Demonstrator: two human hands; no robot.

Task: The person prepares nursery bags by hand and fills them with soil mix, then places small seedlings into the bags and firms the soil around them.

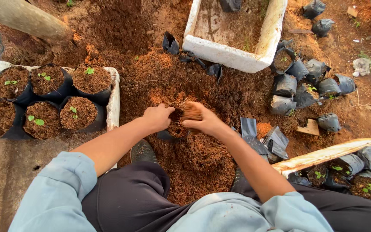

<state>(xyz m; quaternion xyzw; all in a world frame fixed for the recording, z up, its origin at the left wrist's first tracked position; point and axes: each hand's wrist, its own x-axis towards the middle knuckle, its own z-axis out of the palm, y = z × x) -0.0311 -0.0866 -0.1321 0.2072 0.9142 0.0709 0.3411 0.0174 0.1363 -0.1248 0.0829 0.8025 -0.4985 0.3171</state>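
Nearest the lens, my pale blue sleeves and dark trousers. My left hand grips the rim of a small black grow bag on the coir heap; my right hand is cupped around a clump of coir over its mouth. I judge the bag thin, floppy and light: hold it at the rim. Filled seedling bags sit left, a white foam box beyond.
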